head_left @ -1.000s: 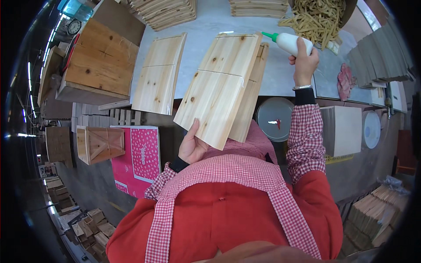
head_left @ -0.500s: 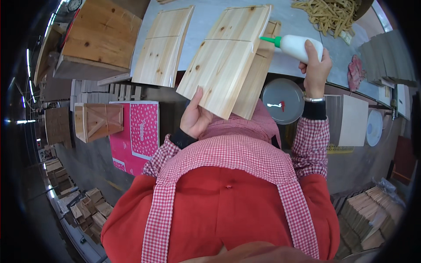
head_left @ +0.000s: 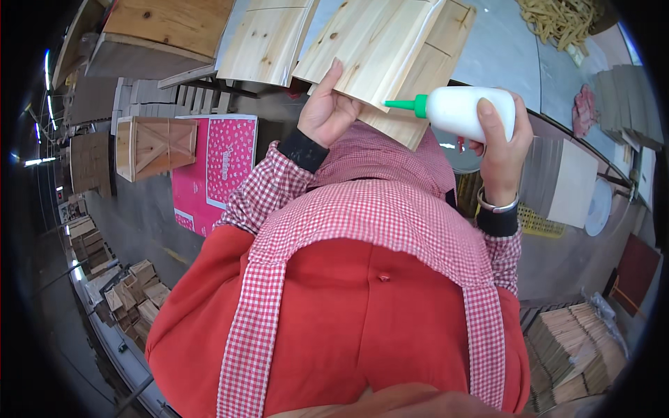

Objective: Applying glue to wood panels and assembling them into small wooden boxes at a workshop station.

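My left hand (head_left: 329, 111) grips the near edge of a pale, knotty wooden panel (head_left: 369, 49), thumb on top and the other fingers partly hidden beneath. The panel is tilted, and a second wooden panel (head_left: 395, 127) lies below it, sticking out to the right and toward me. My right hand (head_left: 503, 150) is closed around a white glue bottle (head_left: 453, 111) held sideways. Its green nozzle points left, with the tip at the upper panel's near right corner. A glossy white line runs along that panel's right edge.
Another wooden panel (head_left: 261, 49) rests left on the grey worktable (head_left: 498, 59). Narrow wood strips (head_left: 557, 21) are heaped at the back right, near a pink cloth (head_left: 584, 110). A wooden crate (head_left: 155, 148) and a pink printed sheet (head_left: 231, 160) are lower left; a round basin (head_left: 463, 159) sits beneath the table edge.
The bottle has come toward me and slightly left, its tip travelling down the panel's right edge to the near corner. The view has shifted, so the table sits higher in the picture.
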Demonstrator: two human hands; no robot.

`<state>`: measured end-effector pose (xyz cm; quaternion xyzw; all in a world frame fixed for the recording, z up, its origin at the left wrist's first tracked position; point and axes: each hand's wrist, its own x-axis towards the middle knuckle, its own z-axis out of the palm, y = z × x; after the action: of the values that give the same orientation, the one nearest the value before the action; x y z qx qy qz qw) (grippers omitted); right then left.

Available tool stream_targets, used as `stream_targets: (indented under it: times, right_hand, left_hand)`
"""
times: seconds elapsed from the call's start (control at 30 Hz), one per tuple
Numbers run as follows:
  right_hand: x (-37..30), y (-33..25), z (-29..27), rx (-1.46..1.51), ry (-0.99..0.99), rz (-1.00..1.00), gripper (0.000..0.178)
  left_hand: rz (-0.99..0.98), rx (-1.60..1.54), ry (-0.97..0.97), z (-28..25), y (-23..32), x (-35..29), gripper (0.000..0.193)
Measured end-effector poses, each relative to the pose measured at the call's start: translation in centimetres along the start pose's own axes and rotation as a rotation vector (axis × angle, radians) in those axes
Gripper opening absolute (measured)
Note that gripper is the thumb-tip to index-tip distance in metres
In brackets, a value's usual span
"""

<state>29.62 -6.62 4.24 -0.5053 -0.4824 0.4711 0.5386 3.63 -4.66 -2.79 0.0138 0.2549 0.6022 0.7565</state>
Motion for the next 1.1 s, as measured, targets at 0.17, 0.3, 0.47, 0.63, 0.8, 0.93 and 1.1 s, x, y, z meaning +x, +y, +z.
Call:
stream_targets:
  times: [0.17,0.3,0.47,0.63,0.8,0.93,1.1]
  right_hand:
    - [1.0,0.4,0.5,0.041,0.084,-0.074,0.038]
    - [1.3,0.6,0.5,-0.035,0.078,-0.109,0.036]
    - [1.3,0.4,0.9,0.070,0.032,-0.092,0.036]
    - [6.4,1.0,-0.1,0.276,0.309,-0.165,0.036]
    - [12.3,1.3,-1.8,0.315,0.488,-0.244,0.035]
    - [15.4,1.4,-1.8,0.274,0.525,-0.283,0.042]
    - [16.4,1.3,-1.7,0.175,0.547,-0.258,0.040]
  left_hand:
    - [0.017,0.043,0.010,0.4,0.1,0.7,0.041]
    - [0.040,0.054,0.005,0.2,0.4,1.0,0.041]
    - [0.048,0.083,-0.029,-0.3,0.9,0.8,0.047]
    - [0.010,0.174,0.006,-1.7,2.0,-1.9,0.053]
    - [-0.026,0.199,-0.016,-2.5,2.4,-4.0,0.052]
    - [-0.018,0.187,-0.004,-2.7,2.3,-4.4,0.053]
    - [-0.018,0.212,0.004,-2.8,2.4,-4.1,0.053]
